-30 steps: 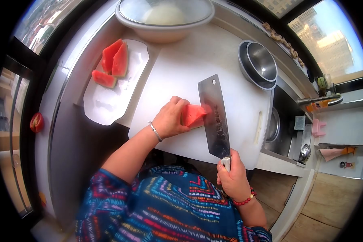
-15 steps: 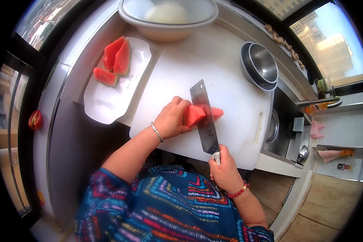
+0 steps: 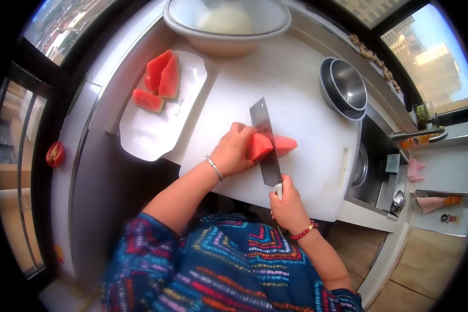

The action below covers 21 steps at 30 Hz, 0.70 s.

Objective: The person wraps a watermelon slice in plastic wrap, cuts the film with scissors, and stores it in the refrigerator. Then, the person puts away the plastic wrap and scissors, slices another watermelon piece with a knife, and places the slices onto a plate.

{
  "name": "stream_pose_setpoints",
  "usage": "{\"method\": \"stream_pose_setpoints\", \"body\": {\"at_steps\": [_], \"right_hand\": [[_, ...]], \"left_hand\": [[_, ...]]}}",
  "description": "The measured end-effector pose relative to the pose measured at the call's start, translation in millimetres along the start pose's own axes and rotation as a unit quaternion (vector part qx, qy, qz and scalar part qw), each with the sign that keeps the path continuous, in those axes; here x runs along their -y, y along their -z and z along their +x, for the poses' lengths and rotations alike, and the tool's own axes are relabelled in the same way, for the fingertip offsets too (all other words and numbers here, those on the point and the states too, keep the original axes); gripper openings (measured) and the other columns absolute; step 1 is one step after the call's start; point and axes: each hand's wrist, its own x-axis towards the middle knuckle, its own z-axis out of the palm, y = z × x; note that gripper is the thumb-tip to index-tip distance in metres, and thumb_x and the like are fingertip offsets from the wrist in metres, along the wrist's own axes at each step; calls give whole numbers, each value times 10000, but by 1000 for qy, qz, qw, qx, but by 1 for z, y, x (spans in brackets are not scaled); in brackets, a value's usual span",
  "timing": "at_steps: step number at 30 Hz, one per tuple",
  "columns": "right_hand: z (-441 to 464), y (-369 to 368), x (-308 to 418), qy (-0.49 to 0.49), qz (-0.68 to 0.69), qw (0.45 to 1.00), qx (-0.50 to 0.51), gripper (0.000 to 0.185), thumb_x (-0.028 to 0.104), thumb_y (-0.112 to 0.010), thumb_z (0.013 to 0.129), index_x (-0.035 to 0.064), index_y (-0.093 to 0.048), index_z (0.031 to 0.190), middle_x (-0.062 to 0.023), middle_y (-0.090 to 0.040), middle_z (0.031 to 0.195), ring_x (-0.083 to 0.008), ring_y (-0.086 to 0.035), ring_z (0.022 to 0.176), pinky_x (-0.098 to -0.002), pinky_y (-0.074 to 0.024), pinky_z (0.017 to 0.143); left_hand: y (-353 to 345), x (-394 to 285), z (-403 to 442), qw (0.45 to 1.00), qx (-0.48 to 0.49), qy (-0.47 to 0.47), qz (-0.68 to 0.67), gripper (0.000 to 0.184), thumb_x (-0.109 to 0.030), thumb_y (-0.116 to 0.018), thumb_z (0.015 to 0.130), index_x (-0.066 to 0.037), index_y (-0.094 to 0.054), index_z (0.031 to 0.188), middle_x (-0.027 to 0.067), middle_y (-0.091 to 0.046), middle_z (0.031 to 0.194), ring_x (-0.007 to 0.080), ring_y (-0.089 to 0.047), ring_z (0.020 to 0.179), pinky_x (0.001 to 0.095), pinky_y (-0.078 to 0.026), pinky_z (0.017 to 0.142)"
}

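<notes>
My left hand (image 3: 235,149) is closed around a piece of watermelon (image 3: 260,147) on the white cutting board (image 3: 229,109). In my right hand (image 3: 288,205) is the pale handle of a cleaver (image 3: 267,140), its broad blade pointing away from me. The blade stands just right of the held piece, and another bit of watermelon (image 3: 286,144) shows on its far side. Whether the two bits are fully parted is hidden by the blade. Several watermelon pieces (image 3: 169,78) sit at the far end of a white plate (image 3: 151,138), left of the board.
A large covered bowl (image 3: 226,39) stands behind the board. Stacked metal bowls (image 3: 348,86) rest at its far right corner. To the right are a sink (image 3: 361,161) and a faucet (image 3: 421,134). A cut red fruit (image 3: 55,154) lies on the left ledge.
The whole view has shifted slightly, so most things appear further right. The cleaver blade has tilted a little, still beside the held watermelon. Both hands keep their grips.
</notes>
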Motion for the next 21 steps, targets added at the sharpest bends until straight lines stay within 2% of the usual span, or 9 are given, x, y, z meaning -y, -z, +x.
{"method": "stream_pose_setpoints", "body": {"at_steps": [6, 8, 10, 14, 15, 17, 20, 21], "right_hand": [[14, 29, 33, -80, 2, 994, 80, 426, 69, -461, 829, -53, -310, 1208, -88, -503, 648, -144, -505, 458, -286, -444, 413], [20, 13, 16, -55, 2, 997, 58, 434, 72, -464, 827, -38, -307, 1216, -93, -497, 644, -150, -505, 458, -291, -446, 411], [37, -9, 3, 45, -24, 998, -35, 437, 71, -468, 825, -14, -304, 1221, -98, -495, 651, -149, -500, 457, -289, -444, 409], [46, -6, 8, 9, 2, 1000, -24, 422, 56, -467, 823, 7, -311, 1212, -85, -481, 657, -142, -489, 459, -293, -439, 406], [44, -2, 13, -45, 67, 997, -10, 410, 52, -461, 825, 16, -321, 1209, -74, -473, 657, -134, -481, 459, -289, -441, 408], [38, 4, 31, -71, 77, 995, 1, 407, 52, -460, 826, 20, -325, 1209, -72, -474, 660, -131, -479, 460, -286, -441, 409], [39, 5, 35, -96, 99, 990, 14, 391, 52, -464, 823, 29, -343, 1194, -68, -475, 666, -126, -478, 463, -279, -444, 413], [38, 5, 36, -94, 97, 991, 13, 375, 53, -464, 823, 27, -351, 1180, -68, -475, 664, -126, -479, 464, -280, -443, 412]], "left_hand": [[1, 1, 2, 1000, 4, 8, -2, 622, -127, -785, 541, -56, -469, 1072, 174, -465, 1063, 343, -519, 965, 366, -464, 842], [-3, 0, -1, 1000, 8, 21, -5, 610, -132, -782, 546, -51, -469, 1063, 174, -468, 1058, 340, -518, 962, 365, -463, 840], [-8, 4, -2, 999, -15, -41, 1, 602, -146, -776, 551, -43, -467, 1057, 174, -475, 1051, 334, -516, 958, 361, -459, 840], [-8, 2, 0, 999, -17, -26, -9, 578, -137, -760, 550, -39, -466, 1038, 172, -493, 1022, 336, -513, 958, 364, -453, 836], [-12, 5, -1, 998, -37, -56, -3, 565, -128, -752, 550, -39, -466, 1029, 170, -500, 1007, 338, -512, 954, 367, -450, 832], [-13, 2, -4, 994, -66, -85, 0, 521, -103, -730, 554, -40, -459, 994, 165, -513, 964, 345, -508, 943, 375, -444, 814], [-16, 3, -9, 992, -89, -88, -20, 523, -97, -727, 559, -42, -440, 994, 167, -505, 969, 349, -504, 942, 379, -443, 804], [-18, 5, -11, 991, -93, -89, -22, 548, -96, -735, 562, -50, -416, 1006, 164, -470, 1031, 349, -490, 961, 388, -441, 801]]}}
